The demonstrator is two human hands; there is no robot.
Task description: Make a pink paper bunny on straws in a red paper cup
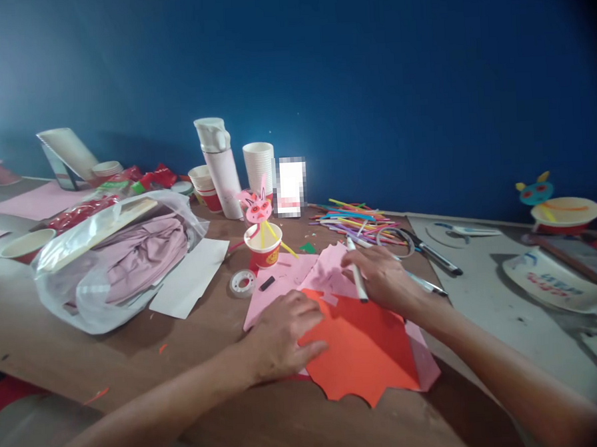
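A white marker (356,274) slants down from my right hand (381,276), whose fingers are wrapped round it; its dark end points at the paper below. Under both hands lies orange paper (360,347) with a scalloped, cut edge, on top of pink paper (281,278). My left hand (289,331) rests across the orange paper's left edge, thumb stretched out and apart from the loosely bent fingers. A short black piece (267,283), perhaps a marker cap, sits on the pink paper. Just beyond stands a paper cup (266,254) with a pink rabbit-like paper face (258,210).
A clear plastic bag (91,321) with pink cloth fills the left. Behind are a white bottle (223,181), stacked cups (258,159) and colourful pipe cleaners (353,217). A tape roll (242,283) and white card (189,279) lie nearby; a marker (443,259) is at right.
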